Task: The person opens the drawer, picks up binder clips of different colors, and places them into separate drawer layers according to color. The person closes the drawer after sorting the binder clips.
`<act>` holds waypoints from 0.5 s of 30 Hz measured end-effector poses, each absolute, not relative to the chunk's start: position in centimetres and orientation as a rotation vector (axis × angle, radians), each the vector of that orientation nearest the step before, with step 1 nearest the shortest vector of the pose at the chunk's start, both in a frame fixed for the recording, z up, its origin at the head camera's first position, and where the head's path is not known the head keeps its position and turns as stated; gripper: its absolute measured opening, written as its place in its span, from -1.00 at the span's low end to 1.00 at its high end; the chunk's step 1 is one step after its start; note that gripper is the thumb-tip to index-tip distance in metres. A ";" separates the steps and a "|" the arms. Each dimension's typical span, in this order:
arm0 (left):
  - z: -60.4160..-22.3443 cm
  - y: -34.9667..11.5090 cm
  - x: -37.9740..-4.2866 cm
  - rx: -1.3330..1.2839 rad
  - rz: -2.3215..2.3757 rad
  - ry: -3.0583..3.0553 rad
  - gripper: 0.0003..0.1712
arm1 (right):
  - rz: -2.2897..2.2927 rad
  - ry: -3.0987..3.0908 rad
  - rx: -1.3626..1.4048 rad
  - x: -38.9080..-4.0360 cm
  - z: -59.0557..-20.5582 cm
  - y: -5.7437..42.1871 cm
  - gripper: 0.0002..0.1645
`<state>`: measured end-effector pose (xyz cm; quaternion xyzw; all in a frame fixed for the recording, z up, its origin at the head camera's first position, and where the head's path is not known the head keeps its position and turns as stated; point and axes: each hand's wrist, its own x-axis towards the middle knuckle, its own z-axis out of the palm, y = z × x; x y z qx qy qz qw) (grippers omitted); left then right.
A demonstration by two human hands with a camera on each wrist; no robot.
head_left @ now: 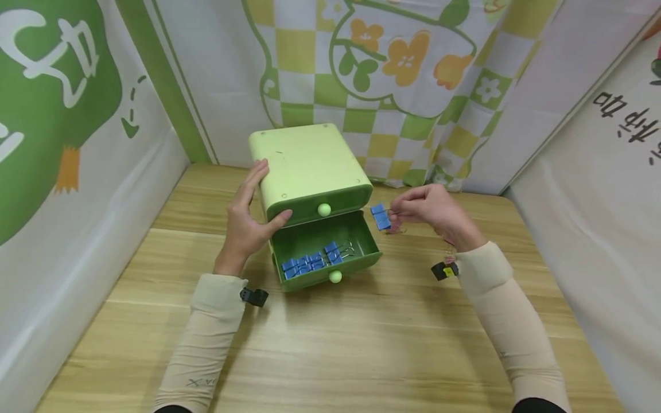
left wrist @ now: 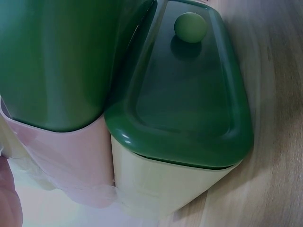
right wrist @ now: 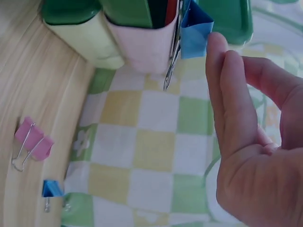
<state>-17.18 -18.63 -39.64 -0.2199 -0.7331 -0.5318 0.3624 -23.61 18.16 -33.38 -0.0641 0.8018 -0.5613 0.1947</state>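
A small drawer cabinet (head_left: 310, 163) with a pale green top stands on the table. My left hand (head_left: 250, 223) rests against its left front corner, fingers along the side and thumb on the front edge. Below the shut top drawer, a dark green drawer (head_left: 369, 235) is pulled out, with several blue binder clips (head_left: 312, 261) lined up along its front. To the right of the cabinet, my right hand (head_left: 431, 209) pinches another blue binder clip (head_left: 381, 217) by its wire handles, above the table. That clip (right wrist: 196, 35) hangs beside the fingertips in the right wrist view.
On the table lie a pink binder clip (right wrist: 34, 138) and one more blue binder clip (right wrist: 52, 188), seen in the right wrist view. A shut bottom drawer (left wrist: 184, 94) with a round knob sits under the open one. A patterned curtain (head_left: 372, 86) hangs behind the table.
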 end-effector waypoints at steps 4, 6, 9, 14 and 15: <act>-39.8 -18.8 -17.3 -0.566 -1.366 -1.892 -0.05 | -1.527 2.282 -0.252 -22.6 -33.1 17.2 -0.69; -39.9 -18.8 -17.4 -0.568 -1.362 -1.891 -0.04 | -1.501 2.294 -0.277 -22.1 -33.0 16.7 -0.70; -40.1 -18.9 -17.5 -0.569 -1.358 -1.891 -0.03 | -1.470 2.313 -0.305 -21.6 -33.0 15.8 -0.75; -40.1 -18.8 -17.5 -0.572 -1.349 -1.891 -0.03 | -1.408 2.353 -0.349 -21.1 -33.0 14.4 -0.80; -40.1 -18.8 -17.5 -0.573 -1.350 -1.888 -0.03 | -1.409 2.350 -0.356 -21.0 -33.1 14.2 -0.80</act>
